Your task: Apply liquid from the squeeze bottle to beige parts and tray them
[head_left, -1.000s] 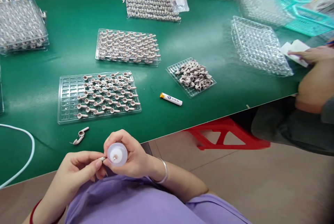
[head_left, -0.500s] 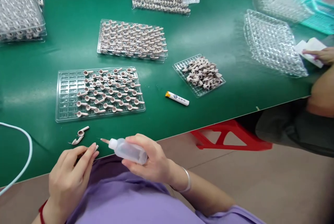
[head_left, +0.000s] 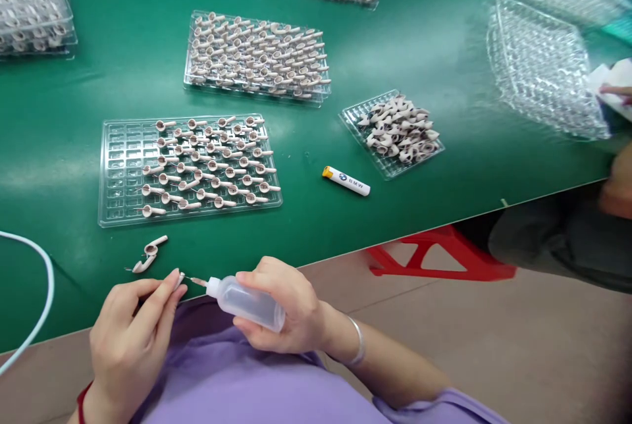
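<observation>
Between thumb and fingertips, my left hand (head_left: 133, 335) pinches a small white earphone shell (head_left: 180, 279), mostly hidden by the fingers. My right hand (head_left: 286, 309) is wrapped round a translucent squeeze bottle (head_left: 247, 300) lying nearly level. Its thin needle tip (head_left: 190, 278) points left and is at or very near the shell's end; I cannot tell whether they touch. Two loose earphone shells (head_left: 148, 256) lie on the green table just beyond my left hand. Farther back, a clear tray (head_left: 118, 203) holds rows of similar shells, with cells at its left side unfilled.
A fuller tray (head_left: 257, 58) stands behind. To the right are a small tray heaped with shells (head_left: 401, 128) and a white lighter (head_left: 347, 181). Stacked trays (head_left: 34, 9) are at the far left, a white cable (head_left: 47, 305) nearer. A co-worker's hand (head_left: 617, 91) shows at right.
The bottle's needle tip has come up to the shell in my left hand, where a gap showed before. The view has shifted slightly, and the co-worker's hand sits nearer the right edge.
</observation>
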`<state>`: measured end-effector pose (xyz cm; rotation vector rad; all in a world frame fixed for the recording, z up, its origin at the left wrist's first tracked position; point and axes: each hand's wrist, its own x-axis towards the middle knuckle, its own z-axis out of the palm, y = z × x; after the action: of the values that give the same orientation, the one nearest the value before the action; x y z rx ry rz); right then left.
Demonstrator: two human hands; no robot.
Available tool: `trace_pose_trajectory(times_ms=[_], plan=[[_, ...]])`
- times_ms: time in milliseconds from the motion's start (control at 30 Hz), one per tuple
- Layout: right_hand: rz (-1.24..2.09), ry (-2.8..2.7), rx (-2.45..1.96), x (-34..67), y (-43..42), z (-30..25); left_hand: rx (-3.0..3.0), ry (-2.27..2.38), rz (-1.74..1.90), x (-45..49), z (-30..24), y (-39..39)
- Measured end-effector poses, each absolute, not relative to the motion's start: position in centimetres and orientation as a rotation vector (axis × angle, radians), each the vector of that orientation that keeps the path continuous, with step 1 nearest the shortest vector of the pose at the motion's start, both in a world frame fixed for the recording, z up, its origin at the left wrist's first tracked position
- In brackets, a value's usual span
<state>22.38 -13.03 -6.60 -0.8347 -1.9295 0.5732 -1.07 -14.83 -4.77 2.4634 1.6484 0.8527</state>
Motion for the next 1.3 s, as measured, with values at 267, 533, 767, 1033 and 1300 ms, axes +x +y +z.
trace_pose_trajectory(times_ms=[267, 533, 767, 1033, 1300], plan=[[0.580, -1.959, -0.866, 22.55, -13.23, -6.73, 2.491, 1.623, 0.934, -1.05, -5.33, -14.58], [0.575, -1.971, -0.864, 22.65, -13.34, -6.88, 2.473, 1.621, 0.920, -0.99, -5.24, -14.66], [0.558, -1.971, -0.857, 22.59, -13.32, -6.98, 2.472, 1.622, 0.935, -1.03, -5.17, -14.75], [0.563, -1.962, -0.866, 22.53, -13.41, -7.07, 2.451, 1.642, 0.926, -1.07, -5.33, -14.77], [0.697, -1.872, -0.888, 23.19, -13.55, -6.65, 2.392, 1.645, 0.947, -0.96, -5.19, -14.70]])
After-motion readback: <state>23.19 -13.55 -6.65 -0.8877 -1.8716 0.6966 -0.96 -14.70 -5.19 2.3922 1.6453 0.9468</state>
